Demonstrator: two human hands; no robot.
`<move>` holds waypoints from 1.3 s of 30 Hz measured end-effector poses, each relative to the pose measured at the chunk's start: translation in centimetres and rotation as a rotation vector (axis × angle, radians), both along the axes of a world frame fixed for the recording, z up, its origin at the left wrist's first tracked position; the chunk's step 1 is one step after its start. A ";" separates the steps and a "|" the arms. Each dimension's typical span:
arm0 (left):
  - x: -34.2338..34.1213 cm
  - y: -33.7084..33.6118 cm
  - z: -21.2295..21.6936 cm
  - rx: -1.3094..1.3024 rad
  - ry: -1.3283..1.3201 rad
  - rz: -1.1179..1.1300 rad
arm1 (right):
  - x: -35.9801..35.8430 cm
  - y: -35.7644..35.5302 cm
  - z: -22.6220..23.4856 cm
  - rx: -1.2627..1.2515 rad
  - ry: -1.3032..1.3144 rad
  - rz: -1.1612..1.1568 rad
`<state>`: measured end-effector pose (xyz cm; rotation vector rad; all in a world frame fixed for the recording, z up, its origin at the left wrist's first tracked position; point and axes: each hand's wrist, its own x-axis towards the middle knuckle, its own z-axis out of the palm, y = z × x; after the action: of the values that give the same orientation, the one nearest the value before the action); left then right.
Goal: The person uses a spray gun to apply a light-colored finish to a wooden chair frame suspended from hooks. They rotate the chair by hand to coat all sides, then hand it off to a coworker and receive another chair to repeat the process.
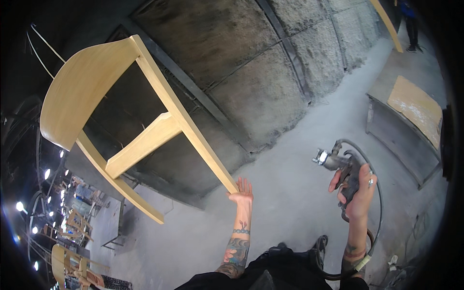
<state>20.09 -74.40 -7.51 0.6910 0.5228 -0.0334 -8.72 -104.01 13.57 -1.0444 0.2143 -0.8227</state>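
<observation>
A pale wooden chair frame [159, 92] with a curved backrest [92, 82] and a crossbar [142, 145] hangs tilted at the upper left, off the floor. The lower end of its long right-hand leg meets my left hand [241, 191]. That hand's fingers stretch upward beside the leg end, not wrapped round it. In my right hand [361, 195] is a dark spray gun [350, 174], its metal nozzle turned left toward the chair frame but well apart from it. From the gun a black hose [381, 208] loops down past my right forearm.
Thin wires [46, 43] rise above the backrest. Behind stands a panelled wall [241, 92] coated with residue. At right is a grey table [401, 130] with a worn board [415, 106]. Another chair [60, 263] stands lower left near a person's hand. A person [411, 26] stands far right.
</observation>
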 end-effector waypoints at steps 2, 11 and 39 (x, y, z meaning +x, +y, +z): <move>-1.9 1.4 0.6 0.013 0.004 0.022 | 1.1 -0.9 1.6 0.076 -0.059 0.032; -7.0 5.0 1.2 0.134 0.002 0.123 | 8.3 -5.0 5.9 0.377 -0.197 0.182; -5.9 5.2 2.6 0.003 -0.225 -0.185 | -12.8 0.2 -8.5 0.202 0.392 0.184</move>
<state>14.20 -69.18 -4.92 0.7342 0.2422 -0.1262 -21.56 -103.83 5.07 -1.0094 0.5152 -0.4149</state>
